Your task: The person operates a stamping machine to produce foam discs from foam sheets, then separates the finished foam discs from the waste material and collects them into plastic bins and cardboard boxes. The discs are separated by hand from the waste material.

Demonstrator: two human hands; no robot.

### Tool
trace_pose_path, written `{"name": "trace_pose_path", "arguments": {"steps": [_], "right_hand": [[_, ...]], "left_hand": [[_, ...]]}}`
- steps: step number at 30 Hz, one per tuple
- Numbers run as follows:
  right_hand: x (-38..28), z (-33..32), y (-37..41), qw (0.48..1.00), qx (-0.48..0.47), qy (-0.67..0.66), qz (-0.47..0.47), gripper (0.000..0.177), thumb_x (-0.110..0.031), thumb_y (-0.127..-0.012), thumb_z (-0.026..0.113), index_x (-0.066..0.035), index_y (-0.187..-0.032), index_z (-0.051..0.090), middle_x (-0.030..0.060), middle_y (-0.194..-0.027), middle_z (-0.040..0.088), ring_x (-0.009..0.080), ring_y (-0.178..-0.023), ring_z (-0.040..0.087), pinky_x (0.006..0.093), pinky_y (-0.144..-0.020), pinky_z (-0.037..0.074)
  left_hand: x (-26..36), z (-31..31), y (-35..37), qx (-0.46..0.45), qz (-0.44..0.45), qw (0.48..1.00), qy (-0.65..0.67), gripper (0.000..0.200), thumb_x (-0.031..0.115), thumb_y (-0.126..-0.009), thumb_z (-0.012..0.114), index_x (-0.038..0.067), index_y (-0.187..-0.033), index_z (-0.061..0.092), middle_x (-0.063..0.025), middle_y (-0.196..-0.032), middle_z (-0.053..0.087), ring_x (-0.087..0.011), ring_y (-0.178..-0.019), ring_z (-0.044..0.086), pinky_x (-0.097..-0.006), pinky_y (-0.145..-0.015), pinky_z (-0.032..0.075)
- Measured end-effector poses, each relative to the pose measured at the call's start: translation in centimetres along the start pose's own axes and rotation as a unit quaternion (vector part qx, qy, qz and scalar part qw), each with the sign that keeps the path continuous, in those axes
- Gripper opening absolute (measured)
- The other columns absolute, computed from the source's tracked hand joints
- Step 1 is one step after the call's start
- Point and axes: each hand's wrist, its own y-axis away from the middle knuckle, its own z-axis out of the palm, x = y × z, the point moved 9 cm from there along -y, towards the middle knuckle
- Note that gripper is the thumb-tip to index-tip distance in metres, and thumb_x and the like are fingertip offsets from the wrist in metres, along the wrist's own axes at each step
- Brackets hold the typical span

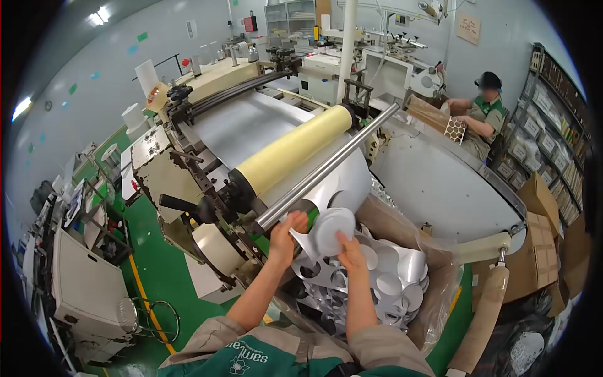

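Observation:
Round white discs [335, 231], in a small stack, are gripped at their lower right edge by my right hand [352, 251]. My left hand [287, 237] is at the left of the discs, its fingers curled at the edge of a silvery punched sheet [306, 244]. The sheet hangs down from the machine, below the steel bar [326, 167] and the yellow roller [295, 149]. Beneath both hands, a lined box [436, 276] holds many silvery discs and sheet scraps with round holes [383, 279].
A co-worker [487, 113] sits at the back right, holding a sheet with round holes [455, 131]. Cardboard boxes [540, 248] and a wrapped roller [480, 320] stand at the right. A black handle [179, 204] juts out at the machine's left.

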Motion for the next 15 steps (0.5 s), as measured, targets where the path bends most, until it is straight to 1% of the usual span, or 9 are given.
{"name": "trace_pose_path", "arguments": {"steps": [1, 3, 5, 8, 10, 11, 12, 13, 15], "right_hand": [[0.1, -3.3, 0.6, 0.997, 0.043, -0.068, -0.017, 0.049, -0.012, -0.077, 0.067, 0.005, -0.117, 0.045, 0.0123, -0.111, 0.054, 0.0200, -0.099, 0.054, 0.0332, -0.086, 0.043], [-1.3, -8.8, 2.5, 0.994, 0.095, 0.028, -0.039, 0.047, -0.013, -0.077, 0.067, 0.003, -0.116, 0.046, 0.0121, -0.110, 0.054, 0.0206, -0.099, 0.054, 0.0335, -0.087, 0.042], [-0.2, -17.4, 4.1, 0.971, 0.174, 0.166, 0.008, 0.049, -0.015, -0.077, 0.067, 0.004, -0.117, 0.045, 0.0143, -0.110, 0.054, 0.0219, -0.099, 0.053, 0.0334, -0.087, 0.042], [6.0, -34.7, 9.5, 0.903, 0.352, 0.239, 0.059, 0.077, -0.019, -0.063, 0.076, 0.008, -0.122, 0.036, 0.0196, -0.118, 0.047, 0.0270, -0.108, 0.047, 0.0375, -0.091, 0.039], [10.5, -44.5, 16.4, 0.830, 0.491, 0.252, 0.078, 0.096, -0.022, -0.053, 0.083, 0.011, -0.126, 0.030, 0.0232, -0.124, 0.043, 0.0304, -0.113, 0.043, 0.0402, -0.094, 0.036], [12.8, -48.4, 20.5, 0.778, 0.559, 0.251, 0.141, 0.093, -0.017, -0.054, 0.082, 0.011, -0.125, 0.030, 0.0226, -0.125, 0.042, 0.0300, -0.111, 0.045, 0.0386, -0.093, 0.038], [14.0, -50.8, 23.1, 0.745, 0.584, 0.298, 0.124, 0.075, -0.012, -0.057, 0.079, 0.007, -0.119, 0.041, 0.0149, -0.111, 0.053, 0.0241, -0.097, 0.052, 0.0360, -0.083, 0.042], [16.5, -54.8, 25.7, 0.745, 0.581, 0.289, 0.152, 0.070, -0.015, -0.057, 0.080, 0.005, -0.115, 0.046, 0.0162, -0.106, 0.056, 0.0249, -0.094, 0.055, 0.0363, -0.081, 0.044], [19.6, -59.8, 30.1, 0.740, 0.566, 0.299, 0.209, 0.064, -0.019, -0.058, 0.080, 0.004, -0.110, 0.051, 0.0180, -0.101, 0.059, 0.0269, -0.091, 0.057, 0.0370, -0.080, 0.045]], "left_hand": [[0.6, -0.3, -0.2, 0.013, 0.009, 1.000, 0.018, 0.040, 0.029, -0.090, 0.046, -0.004, -0.113, 0.049, -0.0141, -0.113, 0.055, -0.0216, -0.107, 0.052, -0.0333, -0.092, 0.040], [1.4, -1.6, -1.1, 0.009, 0.010, 1.000, 0.026, 0.043, 0.028, -0.090, 0.046, -0.006, -0.116, 0.045, -0.0147, -0.116, 0.053, -0.0245, -0.109, 0.050, -0.0360, -0.096, 0.038], [1.9, -2.8, -1.9, -0.002, 0.032, 0.999, 0.044, 0.041, 0.027, -0.090, 0.046, -0.005, -0.116, 0.044, -0.0132, -0.113, 0.054, -0.0243, -0.108, 0.050, -0.0357, -0.095, 0.038], [3.1, -1.3, -1.1, 0.016, 0.056, 0.998, 0.014, 0.037, 0.027, -0.089, 0.047, -0.002, -0.112, 0.047, -0.0114, -0.110, 0.054, -0.0223, -0.104, 0.051, -0.0352, -0.091, 0.040], [1.8, -1.3, -1.4, -0.014, 0.056, 0.998, -0.001, 0.030, 0.024, -0.089, 0.049, 0.001, -0.108, 0.050, -0.0077, -0.106, 0.056, -0.0172, -0.100, 0.053, -0.0314, -0.085, 0.042], [1.7, -0.5, -0.8, -0.034, 0.055, 0.998, -0.021, 0.027, 0.021, -0.089, 0.050, 0.001, -0.107, 0.050, -0.0055, -0.104, 0.057, -0.0153, -0.097, 0.054, -0.0292, -0.083, 0.042], [1.0, -0.7, -0.7, -0.014, 0.067, 0.998, -0.015, 0.024, 0.019, -0.088, 0.052, 0.001, -0.104, 0.051, -0.0050, -0.102, 0.058, -0.0138, -0.093, 0.055, -0.0274, -0.083, 0.042], [0.7, -0.9, -0.7, -0.004, 0.116, 0.993, -0.034, 0.023, 0.017, -0.087, 0.053, 0.001, -0.104, 0.051, -0.0049, -0.101, 0.059, -0.0138, -0.093, 0.056, -0.0276, -0.082, 0.043], [-1.2, -0.9, -0.6, -0.019, 0.097, 0.995, -0.033, 0.022, 0.017, -0.087, 0.053, 0.001, -0.104, 0.052, -0.0048, -0.102, 0.059, -0.0137, -0.094, 0.055, -0.0281, -0.082, 0.043]]}}
